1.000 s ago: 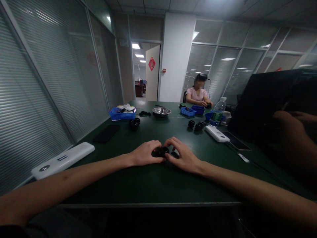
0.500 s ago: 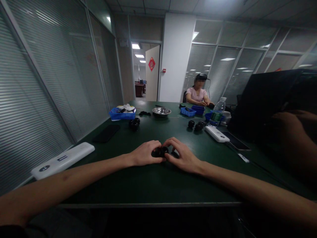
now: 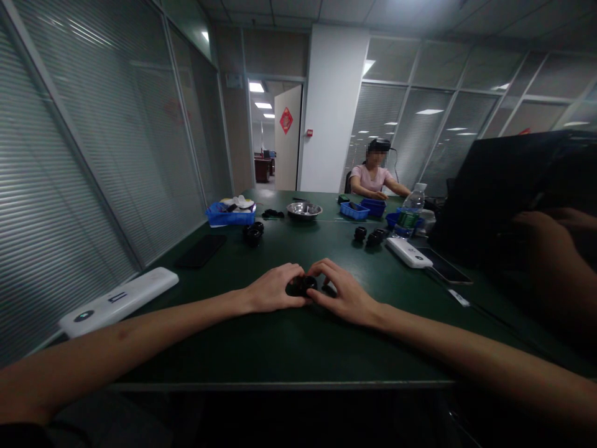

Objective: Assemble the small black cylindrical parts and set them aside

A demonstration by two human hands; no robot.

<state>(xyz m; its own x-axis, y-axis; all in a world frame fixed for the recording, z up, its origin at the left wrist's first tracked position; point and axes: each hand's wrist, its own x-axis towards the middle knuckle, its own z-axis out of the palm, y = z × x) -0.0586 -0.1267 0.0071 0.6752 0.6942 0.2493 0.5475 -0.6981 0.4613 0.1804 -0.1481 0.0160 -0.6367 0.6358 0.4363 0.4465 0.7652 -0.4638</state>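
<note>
Both of my hands meet over the green table [image 3: 280, 348], around a small black round part [image 3: 310, 284]. My left hand [image 3: 275, 288] is closed on the part's left side, thumb in front and fingers behind. From the right, my right hand [image 3: 342, 291] grips the same part between thumb and fingers. Some dark pieces beside it, under the fingers, are too dim to make out. Farther back, black round parts [image 3: 253, 233] stand to the left and more of them [image 3: 374, 237] to the right.
A blue tray [image 3: 231, 216], a steel bowl [image 3: 304, 211] and small blue bins [image 3: 354, 212] stand farther back. White power banks [image 3: 121, 302] [image 3: 408, 252], phones and a bottle [image 3: 410, 211] lie or stand at the sides. Another person [image 3: 372, 177] sits across; someone's hand shows far right.
My right thumb has shifted slightly left on the black part. Across the table, the other person's arm has stretched out toward the bottle.
</note>
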